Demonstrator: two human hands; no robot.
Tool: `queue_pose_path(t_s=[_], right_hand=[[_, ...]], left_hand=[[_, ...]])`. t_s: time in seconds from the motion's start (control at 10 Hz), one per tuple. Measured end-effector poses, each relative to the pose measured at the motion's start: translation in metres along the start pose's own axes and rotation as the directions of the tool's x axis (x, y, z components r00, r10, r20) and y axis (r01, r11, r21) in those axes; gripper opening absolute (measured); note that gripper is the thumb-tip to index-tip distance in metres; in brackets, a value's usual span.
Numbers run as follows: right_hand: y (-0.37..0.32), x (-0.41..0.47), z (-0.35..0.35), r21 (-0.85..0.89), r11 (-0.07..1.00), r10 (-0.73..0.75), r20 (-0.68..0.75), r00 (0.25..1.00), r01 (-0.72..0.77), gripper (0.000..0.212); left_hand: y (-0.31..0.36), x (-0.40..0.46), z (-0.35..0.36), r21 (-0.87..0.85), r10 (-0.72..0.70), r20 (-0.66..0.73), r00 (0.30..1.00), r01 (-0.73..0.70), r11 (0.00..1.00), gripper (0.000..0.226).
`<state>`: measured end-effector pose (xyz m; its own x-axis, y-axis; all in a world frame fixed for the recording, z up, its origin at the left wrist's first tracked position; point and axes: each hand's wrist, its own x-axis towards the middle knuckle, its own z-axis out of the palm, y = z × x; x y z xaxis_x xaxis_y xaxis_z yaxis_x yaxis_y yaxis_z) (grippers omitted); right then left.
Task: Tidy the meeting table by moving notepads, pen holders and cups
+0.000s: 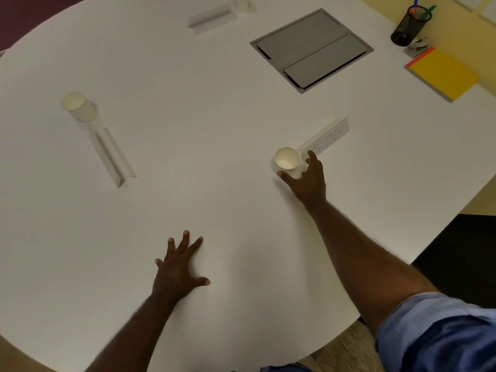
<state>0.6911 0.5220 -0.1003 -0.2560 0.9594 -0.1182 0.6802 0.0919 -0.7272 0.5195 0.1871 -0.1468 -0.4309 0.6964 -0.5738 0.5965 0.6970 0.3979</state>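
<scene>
A white paper cup (287, 160) stands upright on the round white table (204, 146), right of centre. My right hand (308, 178) curls around its near side, thumb and fingers touching its wall. My left hand (180, 269) lies flat on the table near the front, fingers spread, holding nothing. A second white cup (78, 106) stands at the left. A third cup (243, 4) is at the far edge. A black mesh pen holder (409, 25) with pens and a yellow notepad (442, 73) sit at the far right.
Folded white name cards lie beside the cups: one behind my right hand (328, 136), one at the left (111, 155), one at the back (212, 18). A grey cable hatch (311, 49) is set into the table. A small clip (416, 48) lies by the pen holder.
</scene>
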Motion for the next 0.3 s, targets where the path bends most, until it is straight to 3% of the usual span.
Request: queue_pose_path(t_s=[0.2, 0.3], right_hand=[[0.009, -0.063, -0.003, -0.045, 0.998, -0.045, -0.058, 0.997, 0.042, 0.101], [0.015, -0.091, 0.005, -0.069, 0.994, -0.085, -0.010, 0.996, 0.084, 0.097]], left_hand=[[0.008, -0.006, -0.005, 0.049, 0.015, -0.003, 1.000, -0.015, 0.999, 0.106], [0.000, -0.014, -0.008, 0.084, 0.000, -0.046, 0.999, 0.004, 0.996, 0.099]])
